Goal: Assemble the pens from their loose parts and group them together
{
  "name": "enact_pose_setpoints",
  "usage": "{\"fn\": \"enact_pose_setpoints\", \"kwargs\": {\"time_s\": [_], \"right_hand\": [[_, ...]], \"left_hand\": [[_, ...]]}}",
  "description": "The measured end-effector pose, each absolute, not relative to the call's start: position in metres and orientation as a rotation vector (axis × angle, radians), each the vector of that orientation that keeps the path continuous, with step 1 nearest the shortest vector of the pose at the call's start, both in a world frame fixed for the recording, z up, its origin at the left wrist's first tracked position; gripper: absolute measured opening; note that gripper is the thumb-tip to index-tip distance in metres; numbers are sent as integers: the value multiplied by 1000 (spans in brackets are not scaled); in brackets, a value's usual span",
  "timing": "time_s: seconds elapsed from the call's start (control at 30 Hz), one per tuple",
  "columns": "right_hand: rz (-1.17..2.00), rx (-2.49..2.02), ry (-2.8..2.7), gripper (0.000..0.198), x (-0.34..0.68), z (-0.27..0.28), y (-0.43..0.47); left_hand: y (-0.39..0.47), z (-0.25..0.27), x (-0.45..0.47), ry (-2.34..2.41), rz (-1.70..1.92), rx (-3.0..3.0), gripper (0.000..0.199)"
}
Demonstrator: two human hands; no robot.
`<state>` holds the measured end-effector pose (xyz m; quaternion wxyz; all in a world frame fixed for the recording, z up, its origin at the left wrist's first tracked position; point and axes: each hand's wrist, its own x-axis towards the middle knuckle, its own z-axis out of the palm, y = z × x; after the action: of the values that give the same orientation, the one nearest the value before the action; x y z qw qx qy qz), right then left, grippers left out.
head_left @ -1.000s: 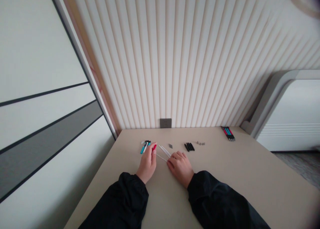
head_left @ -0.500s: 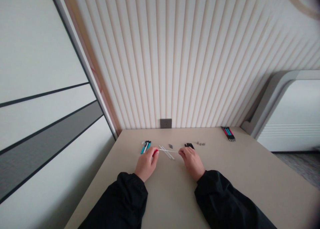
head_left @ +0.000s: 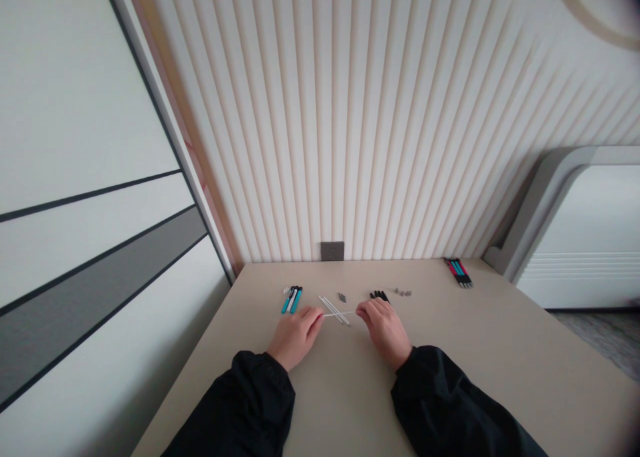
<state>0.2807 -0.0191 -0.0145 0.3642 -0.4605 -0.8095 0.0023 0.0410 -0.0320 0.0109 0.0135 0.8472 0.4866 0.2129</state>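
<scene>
My left hand is closed, with only a bit of red showing at its fingertips; the red pen barrel in it is otherwise hidden. A thin white pen refill spans the gap between my hands. Its far end is pinched by my right hand. Beneath that refill, loose white refills lie slantwise on the table. Blue and white pen barrels rest just beyond my left hand. Several black pen parts are partly covered behind my right hand.
Small grey parts sit mid-table, and tiny metallic-looking pieces lie farther right. A row of red, blue and black pens is at the back right of the beige table. A dark wall socket is above the back edge.
My left hand has turned over slightly and shifted right, so the red barrel is now mostly hidden. Less of the refill shows between my hands. The view has tilted up a little.
</scene>
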Motion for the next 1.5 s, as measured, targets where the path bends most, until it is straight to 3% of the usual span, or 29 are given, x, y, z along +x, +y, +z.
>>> {"fn": "enact_pose_setpoints", "kwargs": {"time_s": [0.5,1.03,1.27,1.5], "right_hand": [[37,-983,-2163,18,265,-14,-26],[78,-1105,-2086,24,265,-9,-29],[-144,-1364,-2110,22,259,-23,-4],[-153,-1458,-2172,16,251,-22,4]], "left_hand": [[-36,11,49,1449,385,2779,24],[-36,15,49,1468,511,2728,24],[-31,11,42,1603,618,2601,27],[-30,7,41,1598,629,2554,28]]}}
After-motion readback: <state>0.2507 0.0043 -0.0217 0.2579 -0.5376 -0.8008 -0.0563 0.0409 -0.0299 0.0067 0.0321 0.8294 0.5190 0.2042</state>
